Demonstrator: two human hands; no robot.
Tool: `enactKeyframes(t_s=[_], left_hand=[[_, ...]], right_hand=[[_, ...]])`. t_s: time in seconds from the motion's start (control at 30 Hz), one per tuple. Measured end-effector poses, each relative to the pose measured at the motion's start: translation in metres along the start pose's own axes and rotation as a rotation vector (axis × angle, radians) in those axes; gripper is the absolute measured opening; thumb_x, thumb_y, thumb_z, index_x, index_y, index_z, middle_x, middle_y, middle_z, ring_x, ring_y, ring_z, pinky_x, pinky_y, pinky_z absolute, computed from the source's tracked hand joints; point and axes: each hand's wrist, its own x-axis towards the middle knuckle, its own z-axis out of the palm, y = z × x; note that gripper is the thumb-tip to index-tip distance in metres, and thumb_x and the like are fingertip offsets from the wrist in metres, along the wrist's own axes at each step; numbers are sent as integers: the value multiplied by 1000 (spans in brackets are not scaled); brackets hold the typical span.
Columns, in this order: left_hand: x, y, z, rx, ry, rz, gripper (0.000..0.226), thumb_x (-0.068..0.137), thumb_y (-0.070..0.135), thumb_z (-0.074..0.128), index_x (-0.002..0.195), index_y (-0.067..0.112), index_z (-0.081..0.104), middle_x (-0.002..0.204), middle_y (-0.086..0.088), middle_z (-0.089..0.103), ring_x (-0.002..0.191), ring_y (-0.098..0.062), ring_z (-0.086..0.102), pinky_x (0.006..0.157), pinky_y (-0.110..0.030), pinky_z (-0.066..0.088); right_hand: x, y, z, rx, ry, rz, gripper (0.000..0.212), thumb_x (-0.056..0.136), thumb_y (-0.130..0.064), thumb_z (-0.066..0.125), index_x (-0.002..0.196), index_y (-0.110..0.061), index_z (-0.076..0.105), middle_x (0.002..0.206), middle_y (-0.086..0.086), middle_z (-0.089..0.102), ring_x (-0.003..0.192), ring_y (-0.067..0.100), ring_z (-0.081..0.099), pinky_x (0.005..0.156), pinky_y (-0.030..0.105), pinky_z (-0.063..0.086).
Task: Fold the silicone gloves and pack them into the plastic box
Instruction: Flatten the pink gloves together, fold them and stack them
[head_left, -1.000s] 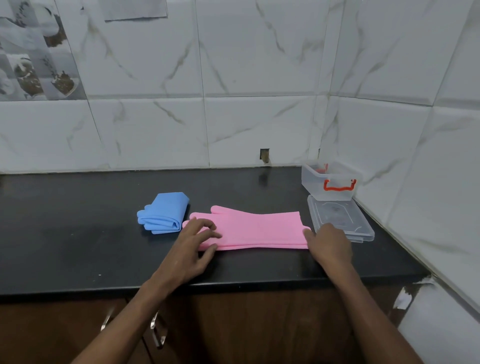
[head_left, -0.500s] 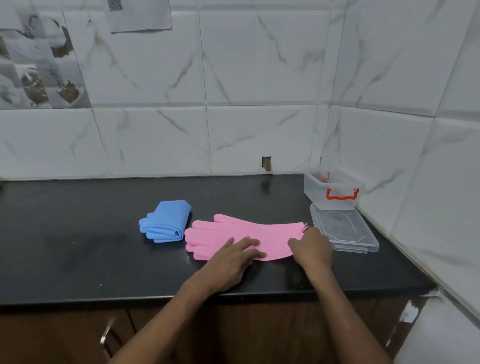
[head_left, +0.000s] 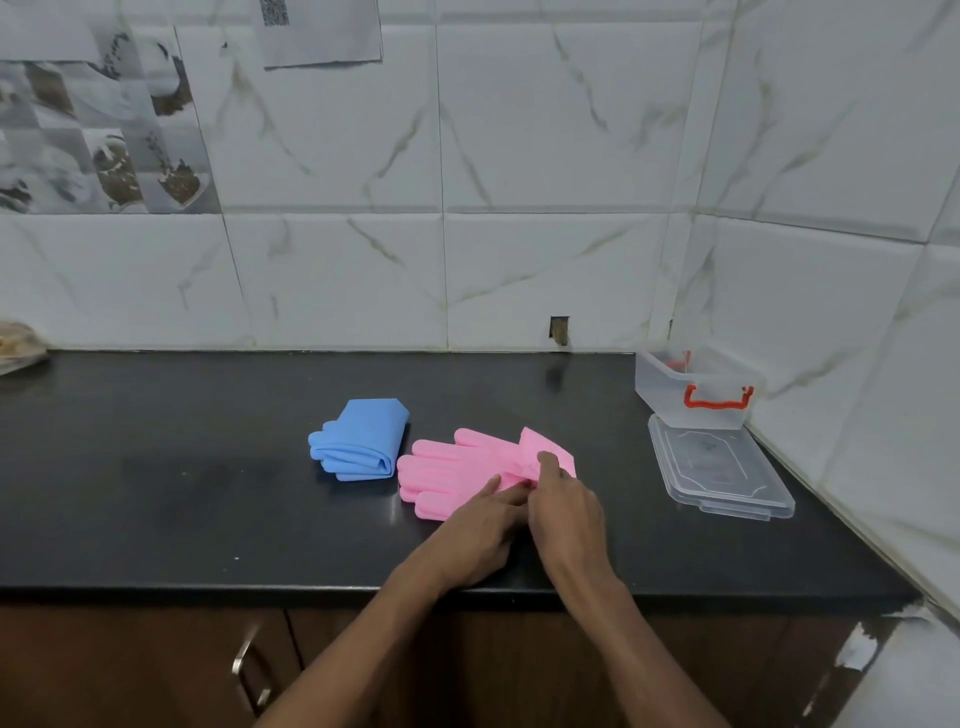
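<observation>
A pink silicone glove (head_left: 457, 470) lies on the black counter (head_left: 182, 483), fingers pointing left, its cuff end doubled over toward the middle. My right hand (head_left: 563, 506) pinches that folded cuff between thumb and fingers. My left hand (head_left: 480, 527) rests flat on the glove's near edge, fingers straight. A blue glove (head_left: 361, 441), folded into a bundle, sits just left of the pink one. The clear plastic box (head_left: 696, 392) with a red latch stands open at the right by the wall, its lid (head_left: 719, 473) flat in front of it.
Tiled walls close the back and right of the counter. A brownish object (head_left: 18, 345) shows at the far left edge. Brown cabinet doors with a metal handle (head_left: 247, 670) lie below the counter's front edge.
My right hand has carried the pink glove's cuff leftward, folding it over the middle. My left hand slid right along the glove, from its fingers to its middle.
</observation>
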Motion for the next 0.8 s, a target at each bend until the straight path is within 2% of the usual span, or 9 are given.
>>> enactKeyframes(t_s=[0.1,0.2,0.3,0.4,0.47,0.53,0.63,0.7,0.8], left_hand=[[-9,0,-8,-282,317,-177,39,82,-6,47,102,13,74,109,1,74,102,-6,63,103,-27,47],[-13,-4,-13,-408,624,-378,31,84,-9,50,96,9,72,98,3,72,91,-5,64,83,-18,52],[-9,-1,-14,-391,550,-521,22,95,13,56,112,12,70,105,10,68,93,-7,64,81,-11,46],[0,-4,-21,-444,496,-648,24,92,23,56,83,11,74,79,2,75,79,-18,69,82,-35,56],[11,-7,-33,-569,452,-736,24,87,22,58,75,7,73,72,-6,75,78,-22,72,85,-42,57],[25,-7,-40,-637,407,-777,23,86,19,62,77,0,71,75,-15,75,73,-24,71,87,-45,57],[45,-2,-43,-472,332,-764,24,80,18,73,73,-3,65,75,-22,65,66,-23,58,82,-43,57],[51,4,-41,-340,232,-757,32,74,16,81,102,5,69,103,-15,61,80,-23,60,82,-29,52],[51,2,-33,-280,145,-721,68,73,7,82,136,15,56,135,-12,49,104,-23,63,83,-17,41]], right_hand=[[2,4,2,-48,-86,-49,33,93,-11,45,126,-12,50,119,11,63,105,32,61,79,36,46],[0,3,9,-97,-208,-127,40,94,-5,41,132,-11,48,133,11,55,121,30,50,100,36,38],[-8,1,17,-87,-299,-232,50,94,-6,38,144,-8,37,154,13,34,144,25,26,120,37,13],[-14,10,13,28,-392,-339,62,94,-7,35,154,-15,23,163,4,16,151,17,9,119,27,-5],[-14,17,3,190,-441,-322,65,91,-2,36,152,-23,29,161,0,22,150,18,13,118,25,0],[-14,19,-7,391,-407,-261,64,88,1,38,145,-28,42,154,-2,39,144,19,30,118,25,19],[-7,23,-17,573,-41,-38,52,84,9,44,123,-17,66,127,0,66,119,13,59,104,19,39],[2,32,-22,470,82,200,36,89,4,50,116,-10,69,117,6,70,103,17,64,89,21,46],[10,43,-22,171,-32,349,23,95,-25,53,102,-8,68,104,10,70,91,23,64,71,25,45]])
